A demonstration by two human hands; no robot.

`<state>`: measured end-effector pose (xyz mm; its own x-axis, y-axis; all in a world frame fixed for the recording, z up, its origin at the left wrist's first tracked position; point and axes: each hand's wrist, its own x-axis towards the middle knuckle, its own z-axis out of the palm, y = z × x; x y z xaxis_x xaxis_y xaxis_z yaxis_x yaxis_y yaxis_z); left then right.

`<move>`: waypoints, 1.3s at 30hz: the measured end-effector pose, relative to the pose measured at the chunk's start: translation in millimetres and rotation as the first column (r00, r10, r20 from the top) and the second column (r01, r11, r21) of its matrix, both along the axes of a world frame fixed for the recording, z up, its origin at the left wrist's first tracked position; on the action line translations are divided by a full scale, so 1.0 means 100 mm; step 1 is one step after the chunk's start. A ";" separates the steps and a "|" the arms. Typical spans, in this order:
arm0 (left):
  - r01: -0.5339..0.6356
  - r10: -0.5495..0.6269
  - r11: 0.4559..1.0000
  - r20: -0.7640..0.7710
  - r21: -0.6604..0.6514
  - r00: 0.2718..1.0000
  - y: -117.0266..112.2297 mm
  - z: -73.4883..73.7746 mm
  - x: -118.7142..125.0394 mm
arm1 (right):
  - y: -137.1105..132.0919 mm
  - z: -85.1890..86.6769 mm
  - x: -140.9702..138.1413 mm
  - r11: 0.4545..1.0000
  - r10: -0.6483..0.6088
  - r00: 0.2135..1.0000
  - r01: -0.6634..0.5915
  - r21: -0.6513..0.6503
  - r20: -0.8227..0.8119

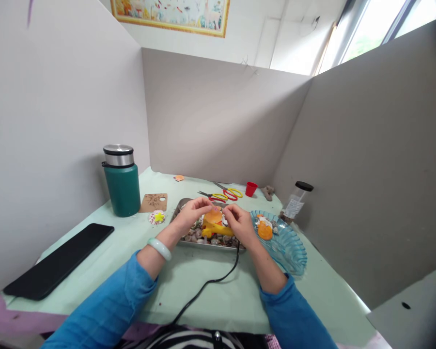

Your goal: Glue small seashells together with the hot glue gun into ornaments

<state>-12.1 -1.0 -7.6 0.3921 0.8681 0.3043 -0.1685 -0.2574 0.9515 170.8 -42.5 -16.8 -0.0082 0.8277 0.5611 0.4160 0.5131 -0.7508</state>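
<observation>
Left hand (191,213) and right hand (241,224) both pinch the orange shell (213,215) with their fingertips at opposite edges, just above the metal tray (203,244). Likely light, stiff, brittle and a bit slick, so grip the rim with low force and don't squeeze the dome. Under it a yellow corded tool (216,230), probably a glue gun, lies in the tray. Blue glass dish (290,247) sits just beside the right hand.

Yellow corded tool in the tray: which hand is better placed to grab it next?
Probably the right hand. It sits directly over the cord end of the yellow tool, while the left hand is on the far side of the orange shell that both hands pinch.
</observation>
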 end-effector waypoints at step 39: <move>0.280 -0.179 0.853 0.257 -0.440 0.950 -0.04 0.08 0.01 | 0.00 0.00 0.01 0.999 0.017 1.000 -0.016 -0.036 0.026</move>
<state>-11.2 -5.5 0.6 0.5728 0.8194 -0.0196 -0.3657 0.2768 0.8886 171.4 -42.8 -16.9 -0.0369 0.8470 0.5303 0.4276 0.4930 -0.7577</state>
